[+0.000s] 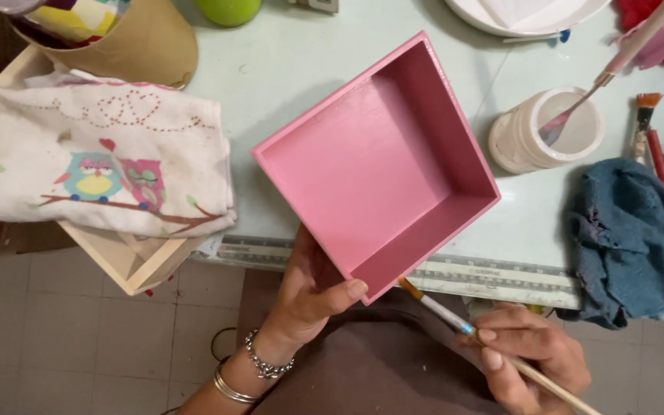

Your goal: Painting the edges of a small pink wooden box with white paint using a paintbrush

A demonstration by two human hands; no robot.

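A square pink-painted box (363, 165) is tilted with its open side facing me, above the table's near edge. My left hand (313, 296) grips its lower corner from beneath, thumb on the rim. My right hand (528, 353) pinches a thin paintbrush (455, 319) with a wooden handle. The bristle tip touches the box's lower outer edge.
A white jar (528, 142) with a brush standing in it sits right of the box. A blue rag (632, 238) lies at the right. At the left, a cloth with owls (101, 161) covers a wooden tray (128, 265). A ruler (493, 277) runs along the table edge.
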